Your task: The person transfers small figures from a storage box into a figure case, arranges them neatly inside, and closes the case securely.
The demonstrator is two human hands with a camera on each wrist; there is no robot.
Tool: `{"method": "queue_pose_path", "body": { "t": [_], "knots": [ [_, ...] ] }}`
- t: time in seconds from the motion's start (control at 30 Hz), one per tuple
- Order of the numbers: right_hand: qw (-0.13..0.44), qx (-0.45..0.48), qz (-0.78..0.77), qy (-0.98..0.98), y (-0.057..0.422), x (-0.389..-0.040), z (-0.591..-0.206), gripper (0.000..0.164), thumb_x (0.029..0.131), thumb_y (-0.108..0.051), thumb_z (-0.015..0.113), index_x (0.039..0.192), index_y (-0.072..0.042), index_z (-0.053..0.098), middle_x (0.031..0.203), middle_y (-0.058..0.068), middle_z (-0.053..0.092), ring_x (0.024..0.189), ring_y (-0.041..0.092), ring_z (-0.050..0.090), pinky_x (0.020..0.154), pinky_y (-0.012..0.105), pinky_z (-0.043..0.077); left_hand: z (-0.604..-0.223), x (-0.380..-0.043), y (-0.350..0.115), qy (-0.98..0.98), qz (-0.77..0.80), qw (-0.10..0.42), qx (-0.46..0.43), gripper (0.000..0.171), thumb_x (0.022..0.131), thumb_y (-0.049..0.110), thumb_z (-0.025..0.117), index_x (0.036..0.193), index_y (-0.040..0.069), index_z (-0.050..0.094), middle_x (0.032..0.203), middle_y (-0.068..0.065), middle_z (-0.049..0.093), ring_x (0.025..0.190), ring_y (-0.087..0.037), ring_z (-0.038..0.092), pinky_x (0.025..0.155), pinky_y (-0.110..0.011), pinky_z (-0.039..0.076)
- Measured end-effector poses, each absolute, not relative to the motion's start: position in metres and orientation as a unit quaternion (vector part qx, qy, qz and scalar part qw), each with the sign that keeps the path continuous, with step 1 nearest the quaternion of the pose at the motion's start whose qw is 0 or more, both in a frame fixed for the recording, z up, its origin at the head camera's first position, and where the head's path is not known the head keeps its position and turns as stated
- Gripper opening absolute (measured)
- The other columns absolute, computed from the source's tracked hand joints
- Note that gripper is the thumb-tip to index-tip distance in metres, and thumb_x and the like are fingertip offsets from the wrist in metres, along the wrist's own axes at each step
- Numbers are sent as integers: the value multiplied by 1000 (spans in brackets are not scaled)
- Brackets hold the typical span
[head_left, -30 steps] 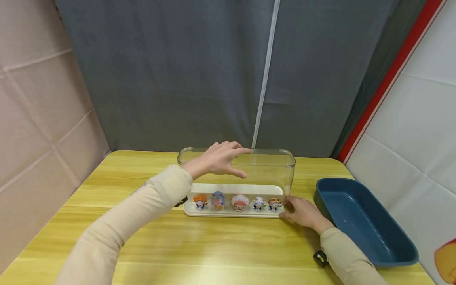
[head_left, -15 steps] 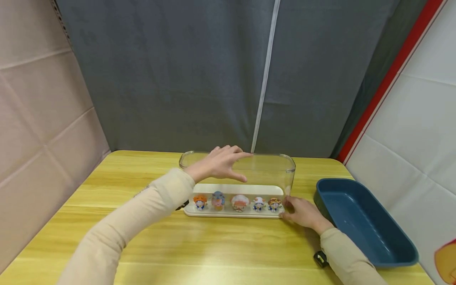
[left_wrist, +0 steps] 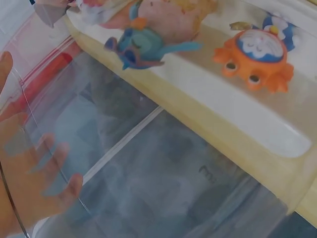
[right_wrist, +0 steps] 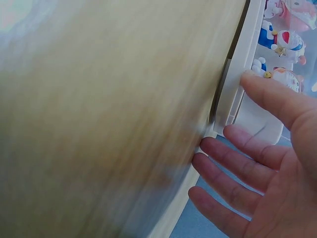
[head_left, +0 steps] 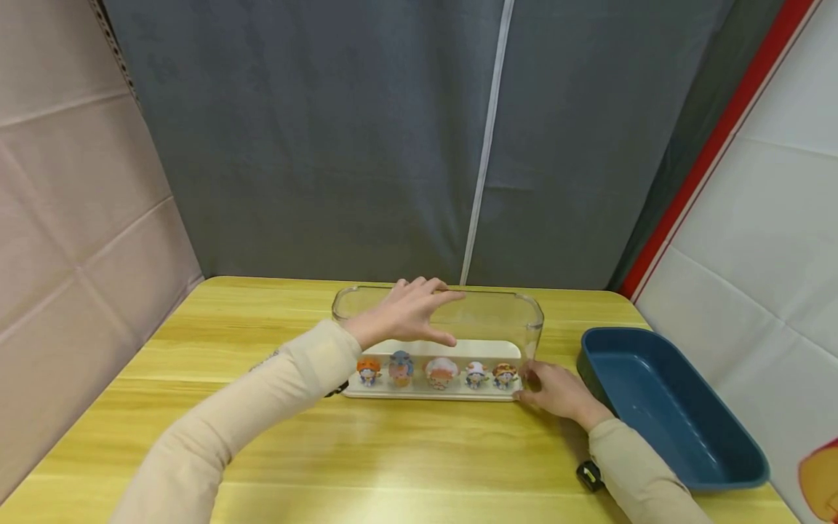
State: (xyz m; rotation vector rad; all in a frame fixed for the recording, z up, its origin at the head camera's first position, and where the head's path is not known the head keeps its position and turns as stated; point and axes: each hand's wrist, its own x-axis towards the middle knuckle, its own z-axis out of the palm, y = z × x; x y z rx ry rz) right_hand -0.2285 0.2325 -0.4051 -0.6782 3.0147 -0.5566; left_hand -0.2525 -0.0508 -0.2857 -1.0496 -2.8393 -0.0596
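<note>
On the table stands a long white display base (head_left: 432, 395) with a row of several small toy figures, among them an orange crab-hatted figure (left_wrist: 260, 57) and a blue-hatted one (head_left: 401, 367). A clear plastic cover (head_left: 487, 313) stands over the base, around the figures; I cannot tell whether its lower edge is seated. My left hand (head_left: 406, 313) spans the cover's top with thumb and fingers spread, gripping it. At the base's right end my right hand (head_left: 556, 389) holds the corner between thumb and index finger; its other fingers (right_wrist: 233, 173) extend loosely.
A deep blue plastic bin (head_left: 674, 407) stands on the right side of the wooden table (head_left: 393, 458). A grey curtain (head_left: 294, 145) hangs behind the table, with pale cloth walls on both sides.
My left hand and the clear cover have moved down a little, and the cover's left end has shifted slightly right. The right hand, base and figures have stayed in place.
</note>
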Motion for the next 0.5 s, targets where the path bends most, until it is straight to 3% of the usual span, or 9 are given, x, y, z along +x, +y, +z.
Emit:
{"method": "queue_pose_path", "body": {
  "t": [0.3,0.5],
  "knots": [
    [-20,-240,-185,953,233,-227,-405,38,70,-40,72,85,-10,55,73,-3,49,62,15,43,54,32,37,-298,-252,-53,-934,-41,61,-350,78,70,64,58,135,30,34,127,-1,40,112,-20,38,87,-43,31],
    [-1,-218,-176,960,233,-230,-406,38,68,-38,74,88,-11,57,76,-3,52,66,15,46,59,34,40,-304,-252,-53,-932,-50,61,-353,79,69,62,59,136,29,34,127,-1,40,114,-22,37,87,-46,31]
  ]
}}
